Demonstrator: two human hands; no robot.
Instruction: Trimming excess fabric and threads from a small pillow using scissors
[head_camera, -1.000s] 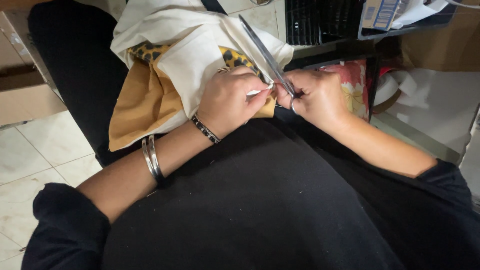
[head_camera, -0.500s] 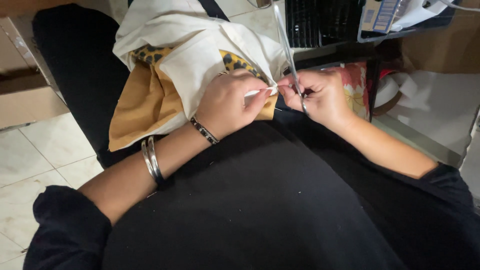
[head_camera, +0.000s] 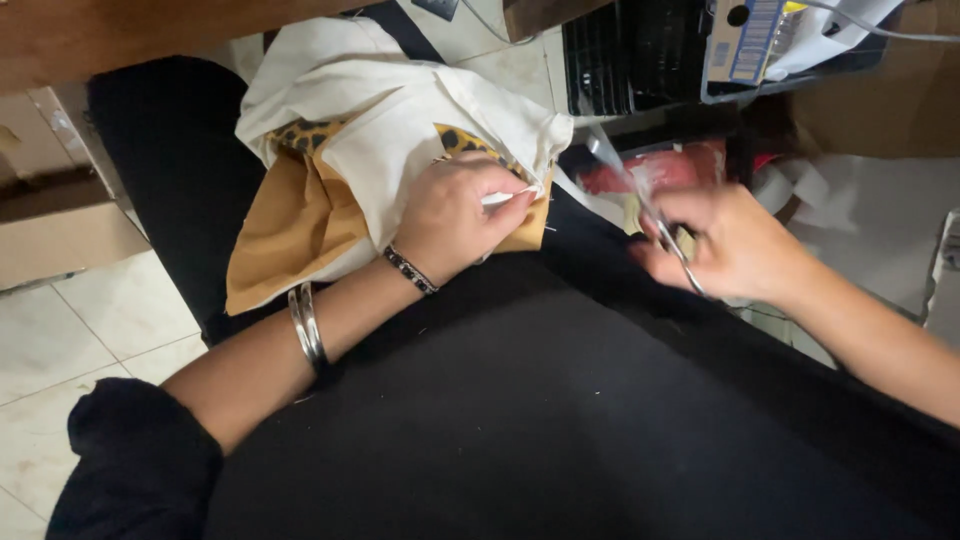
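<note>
My left hand (head_camera: 455, 215) pinches the edge of a cream fabric piece (head_camera: 400, 120) that lies on my lap over tan and leopard-print cloth (head_camera: 285, 225). A beaded bracelet and two silver bangles sit on that wrist and forearm. My right hand (head_camera: 735, 245) is off to the right of the fabric, holding a pair of metal scissors (head_camera: 640, 195) whose blades point up and left, blurred by motion. The scissors are apart from the cloth.
Black cloth (head_camera: 560, 400) covers my lap. A wooden table edge (head_camera: 150, 30) runs along the top left. A black crate (head_camera: 640, 50) with a box in it stands at the top right, red and white items (head_camera: 690, 165) below it. A cardboard box (head_camera: 60, 230) and tiled floor are at left.
My right hand has pulled away to the right with the scissors, leaving the fabric edge. My left hand keeps its pinch on the cream fabric.
</note>
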